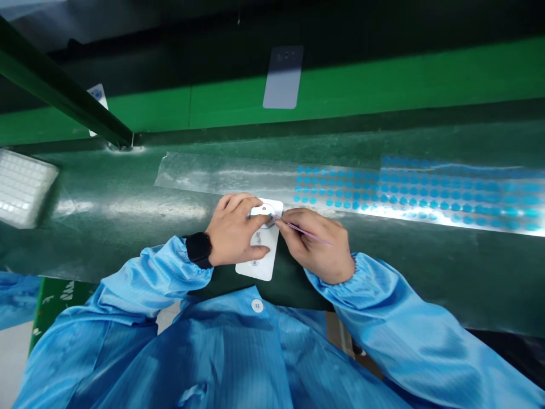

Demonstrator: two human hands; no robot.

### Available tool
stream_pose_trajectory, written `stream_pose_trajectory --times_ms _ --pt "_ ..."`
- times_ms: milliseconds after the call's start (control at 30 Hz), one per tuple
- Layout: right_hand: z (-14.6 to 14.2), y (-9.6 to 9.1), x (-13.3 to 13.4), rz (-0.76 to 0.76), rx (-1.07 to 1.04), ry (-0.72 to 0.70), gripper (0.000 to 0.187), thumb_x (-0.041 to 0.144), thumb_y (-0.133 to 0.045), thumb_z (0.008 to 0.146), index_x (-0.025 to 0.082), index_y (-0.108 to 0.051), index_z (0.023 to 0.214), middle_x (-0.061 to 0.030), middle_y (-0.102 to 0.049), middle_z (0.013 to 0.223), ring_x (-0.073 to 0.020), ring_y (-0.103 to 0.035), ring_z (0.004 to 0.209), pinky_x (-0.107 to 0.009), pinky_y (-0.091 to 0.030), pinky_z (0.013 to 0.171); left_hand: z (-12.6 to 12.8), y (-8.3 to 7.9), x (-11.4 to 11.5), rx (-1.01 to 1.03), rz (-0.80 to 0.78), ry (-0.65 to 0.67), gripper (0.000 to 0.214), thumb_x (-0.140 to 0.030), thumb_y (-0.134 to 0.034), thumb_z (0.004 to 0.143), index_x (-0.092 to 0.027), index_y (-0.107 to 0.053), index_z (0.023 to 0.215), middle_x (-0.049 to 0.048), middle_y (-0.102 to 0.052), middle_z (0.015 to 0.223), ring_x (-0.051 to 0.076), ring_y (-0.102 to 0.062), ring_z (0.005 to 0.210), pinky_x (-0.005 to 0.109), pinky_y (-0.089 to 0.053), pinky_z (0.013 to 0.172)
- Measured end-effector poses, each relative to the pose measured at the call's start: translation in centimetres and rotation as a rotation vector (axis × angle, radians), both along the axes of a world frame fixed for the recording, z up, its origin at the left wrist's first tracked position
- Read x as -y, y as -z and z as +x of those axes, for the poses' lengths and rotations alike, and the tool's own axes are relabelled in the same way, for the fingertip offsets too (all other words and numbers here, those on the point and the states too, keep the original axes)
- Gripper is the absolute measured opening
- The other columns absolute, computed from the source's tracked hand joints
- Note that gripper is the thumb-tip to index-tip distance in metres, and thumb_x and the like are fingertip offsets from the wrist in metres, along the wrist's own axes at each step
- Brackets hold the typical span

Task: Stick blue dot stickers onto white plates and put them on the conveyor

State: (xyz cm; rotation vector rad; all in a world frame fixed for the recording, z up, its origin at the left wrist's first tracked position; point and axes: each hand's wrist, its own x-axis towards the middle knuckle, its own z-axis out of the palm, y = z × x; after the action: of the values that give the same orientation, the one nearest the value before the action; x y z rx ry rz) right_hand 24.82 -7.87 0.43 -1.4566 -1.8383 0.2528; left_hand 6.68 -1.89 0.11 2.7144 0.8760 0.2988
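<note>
A white rectangular panel [268, 258], like a phone back cover, lies on the green bench in front of me, with grey printing on it. My left hand [234, 230] rests over its left side, thumb apart from the curved fingers. At the panel's upper end, by my left fingertips, is a white rounded part [260, 211] with a small dark dot. My right hand [319, 241] is closed around a thin pink stick-like tool [309, 233]. The tool's tip reaches the right side of the rounded part, where the fingers partly hide it.
Clear film sheets [340, 184] with rows of blue dots stretch to the right. A white gridded tray [25, 187] sits at far left. On the green ledge stand another pale panel [283, 79] and a partly hidden one [97, 94] behind a slanted green post [68, 82].
</note>
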Motion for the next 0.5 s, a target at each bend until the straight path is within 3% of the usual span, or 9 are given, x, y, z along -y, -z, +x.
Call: stream_pose_trajectory --times_ms 500 --pt "-0.39 0.42 0.21 0.068 0.068 -0.011 0.014 0.018 -0.053 0.091 0.024 -0.06 0.08 -0.005 -0.073 0.077 -0.0189 -0.07 0.072 -0.029 -0.054 0.064 -0.14 0.17 -0.07 0.02 -0.003 -0.004 0.05 -0.048 -0.072 0.068 -0.022 -0.066 0.11 0.0101 -0.057 0.122 0.032 -0.045 0.122 0.048 -0.032 0.102"
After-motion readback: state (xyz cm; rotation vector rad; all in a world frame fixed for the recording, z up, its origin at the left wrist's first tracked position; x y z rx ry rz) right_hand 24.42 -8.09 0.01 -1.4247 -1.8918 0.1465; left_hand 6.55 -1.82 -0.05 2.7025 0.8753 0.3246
